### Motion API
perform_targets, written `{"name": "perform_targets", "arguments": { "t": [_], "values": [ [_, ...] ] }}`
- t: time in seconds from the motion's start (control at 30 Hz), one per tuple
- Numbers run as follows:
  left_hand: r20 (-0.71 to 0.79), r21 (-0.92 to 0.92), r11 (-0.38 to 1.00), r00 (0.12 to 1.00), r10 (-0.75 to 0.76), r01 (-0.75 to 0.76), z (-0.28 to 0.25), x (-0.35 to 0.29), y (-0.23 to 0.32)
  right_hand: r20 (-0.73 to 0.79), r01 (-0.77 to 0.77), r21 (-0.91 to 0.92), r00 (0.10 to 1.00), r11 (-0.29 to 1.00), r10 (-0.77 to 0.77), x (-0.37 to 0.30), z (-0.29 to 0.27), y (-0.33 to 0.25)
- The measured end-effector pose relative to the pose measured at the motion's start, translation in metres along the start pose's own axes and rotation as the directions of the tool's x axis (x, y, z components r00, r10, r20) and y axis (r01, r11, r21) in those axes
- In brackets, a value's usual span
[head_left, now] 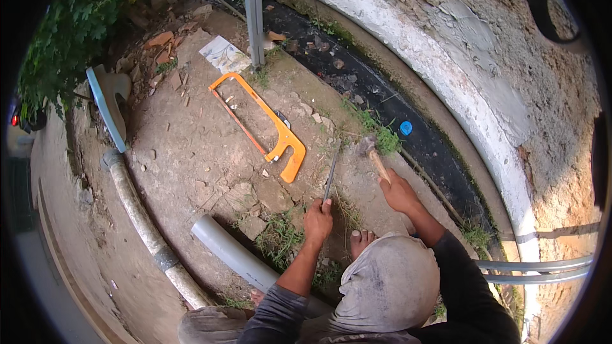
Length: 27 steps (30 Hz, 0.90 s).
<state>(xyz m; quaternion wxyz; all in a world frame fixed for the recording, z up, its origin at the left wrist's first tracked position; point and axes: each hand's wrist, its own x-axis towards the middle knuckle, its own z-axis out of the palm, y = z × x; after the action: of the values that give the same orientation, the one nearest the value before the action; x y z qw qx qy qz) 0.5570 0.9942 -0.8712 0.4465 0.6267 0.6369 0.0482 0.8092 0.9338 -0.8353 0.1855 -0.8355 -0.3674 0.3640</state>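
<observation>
My left hand (pixel 317 220) is closed around a thin dark metal rod (pixel 331 175), which slants up and away from my fist over the concrete. Its far tip lies near the concrete edge; whether it touches I cannot tell. My right hand (pixel 400 191) grips the wooden handle of a hammer (pixel 378 164). The hammer's dusty head is to the right of the rod, close to a grass tuft, and apart from the rod. Beyond my left hand an orange hacksaw (pixel 292 135) lies flat on the ground.
A grey plastic pipe (pixel 231 248) lies left of my left arm, with an old dirty pipe (pixel 141 207) further left. A dark gutter (pixel 382 99) runs along the white-based wall (pixel 440 76). A metal post (pixel 254 16) stands ahead. Rubble and a blue-edged piece (pixel 105 108) lie far left.
</observation>
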Motion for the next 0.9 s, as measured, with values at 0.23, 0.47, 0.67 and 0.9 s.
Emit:
{"name": "perform_targets", "arguments": {
  "t": [0.23,0.47,0.67,0.9],
  "values": [
    [-0.35,-0.355,0.871,0.912,0.214,-0.34,-0.12,0.009,0.053,-0.171,0.207,0.475,0.975,0.855,-0.141,-0.054,-0.084,-0.107],
    [-0.405,-0.349,0.81,0.856,0.322,-0.47,-0.232,0.038,0.044,-0.258,0.609,0.444,0.789,0.657,-0.557,-0.067,-0.108,-0.231],
    [-0.59,-0.459,0.645,0.752,0.294,-0.612,-0.24,0.039,0.038,-0.16,0.721,0.439,0.649,0.536,-0.744,-0.102,-0.113,-0.293],
    [-0.574,-0.445,0.704,0.78,0.251,-0.554,-0.244,0.04,0.039,0.163,0.893,-0.086,0.449,0.441,-0.878,-0.126,-0.111,-0.349]
  ]
}}
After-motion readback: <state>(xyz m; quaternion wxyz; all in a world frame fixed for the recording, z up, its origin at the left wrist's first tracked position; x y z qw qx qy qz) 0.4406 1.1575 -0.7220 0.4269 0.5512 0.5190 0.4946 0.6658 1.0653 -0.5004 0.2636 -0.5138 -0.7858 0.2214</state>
